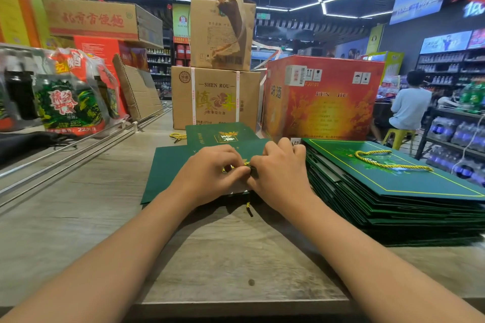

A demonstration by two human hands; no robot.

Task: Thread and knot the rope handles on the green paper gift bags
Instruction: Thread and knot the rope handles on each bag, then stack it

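A flat green paper gift bag [168,165] lies on the wooden table in front of me. Both hands sit on its near edge, fingertips meeting. My left hand [210,173] and my right hand [278,170] pinch a yellow-and-green rope [245,164] between them. A dark rope end [248,208] hangs out below the bag's near edge. To the right is a tall stack of flat green bags [393,191]; the top one carries a knotted yellow rope handle [388,160].
Another green bag [220,134] and a loose yellow rope [178,136] lie behind the work. Cardboard boxes [215,97] and a red carton [322,99] stand at the back. Packaged bottles [73,102] sit left. A person [409,107] sits at far right.
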